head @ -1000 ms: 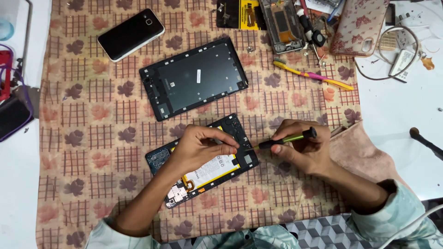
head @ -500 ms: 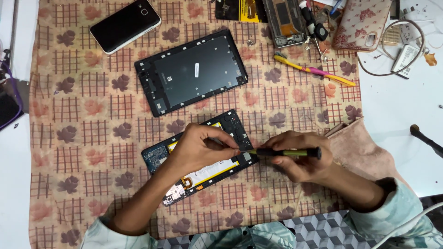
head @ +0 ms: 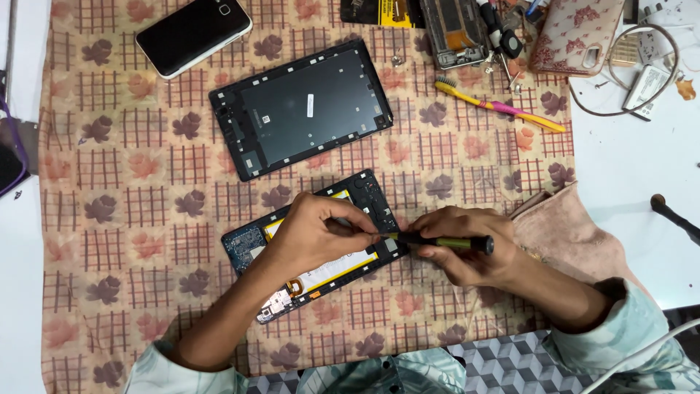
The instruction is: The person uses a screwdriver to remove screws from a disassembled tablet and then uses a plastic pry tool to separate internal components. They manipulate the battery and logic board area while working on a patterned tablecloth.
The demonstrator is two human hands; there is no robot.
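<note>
On the patterned cloth (head: 109, 219), the opened tablet (head: 313, 244) lies angled at center. Left hand (head: 313, 233) rests palm-down over its insides, fingers curled and pinching something too small to make out. Right hand (head: 463, 252) wraps tight around a screwdriver (head: 441, 241), held near level, tip at the tablet's right edge. Detached back cover (head: 302, 109) sits just above.

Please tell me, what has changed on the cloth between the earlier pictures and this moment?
The right hand lowered the screwdriver from a slant to lie nearly level, its tip now at the right edge of the opened tablet. The left hand closed in toward the tip. Nothing was picked up or let go. The tablet, the back cover, the phone and the toothbrush stayed in place on the cloth.
</note>
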